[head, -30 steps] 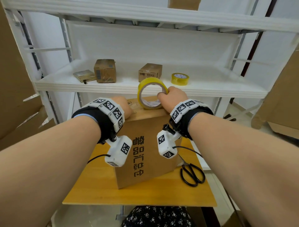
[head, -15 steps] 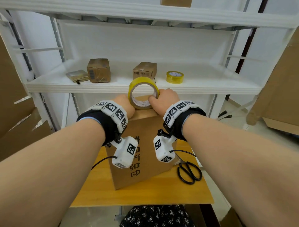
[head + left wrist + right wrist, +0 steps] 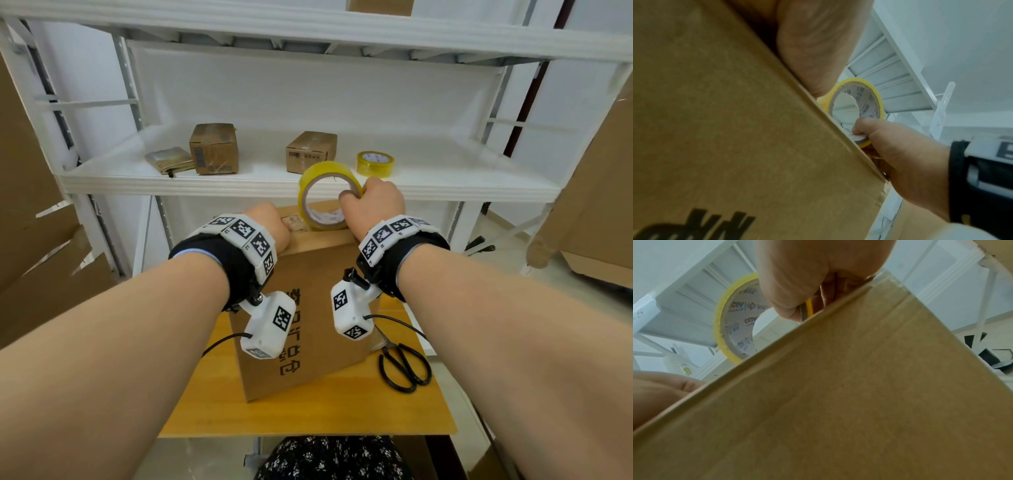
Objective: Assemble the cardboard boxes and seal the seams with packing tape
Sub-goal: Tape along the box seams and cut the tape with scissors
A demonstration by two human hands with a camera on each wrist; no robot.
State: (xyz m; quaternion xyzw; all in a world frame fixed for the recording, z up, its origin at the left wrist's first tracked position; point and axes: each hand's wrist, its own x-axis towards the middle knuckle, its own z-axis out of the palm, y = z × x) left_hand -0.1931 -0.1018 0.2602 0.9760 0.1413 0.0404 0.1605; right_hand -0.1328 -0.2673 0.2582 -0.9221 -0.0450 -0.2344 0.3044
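A brown cardboard box with black printed characters stands on a small wooden table. My right hand grips a yellow roll of packing tape, standing on edge on the box top; its fingers curl through the core. My left hand rests on the box top at the near left edge, fingers hidden behind the knuckles. In the left wrist view the tape roll shows past the box edge, with the right hand on it. The right wrist view shows the roll above the box face.
Black scissors lie on the table right of the box. The white shelf behind holds two small cartons, a flat packet and a second tape roll. Flat cardboard sheets lean at both sides.
The right hand with the tape roll has moved slightly to the right along the box top. The left hand has stayed on the box.
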